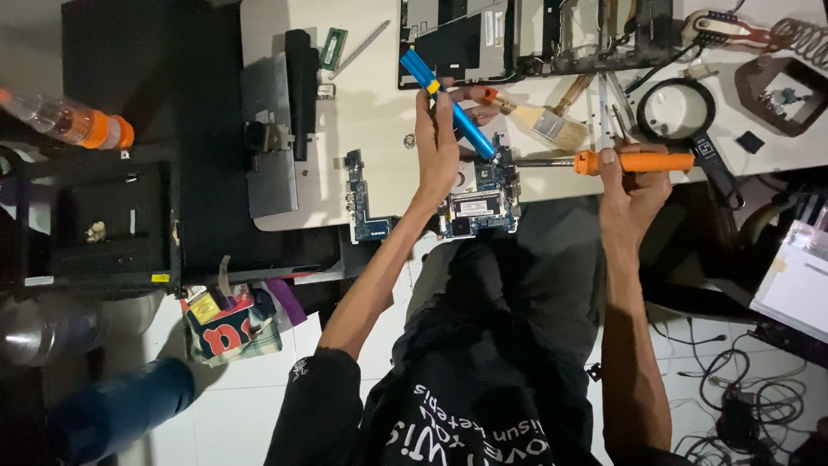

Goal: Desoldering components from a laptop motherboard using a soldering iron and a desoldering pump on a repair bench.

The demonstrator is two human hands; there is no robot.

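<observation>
My left hand (438, 142) grips a blue pen-shaped tool (444, 102) with a yellow band, its tip pressed down on a blue circuit board (479, 207) at the white table's near edge. My right hand (634, 185) holds an orange-handled soldering iron (634, 161), whose metal shaft points left and meets the board at the same spot as the blue tool's tip. Both tools touch the board near its upper middle.
A paintbrush (552, 121), a magnifying glass (681, 112) and an opened laptop chassis (517, 34) lie on the white table (371, 112). A grey hinged panel (276, 138) sits at the left. A black crate (95, 224), bottles and floor cables surround my seat.
</observation>
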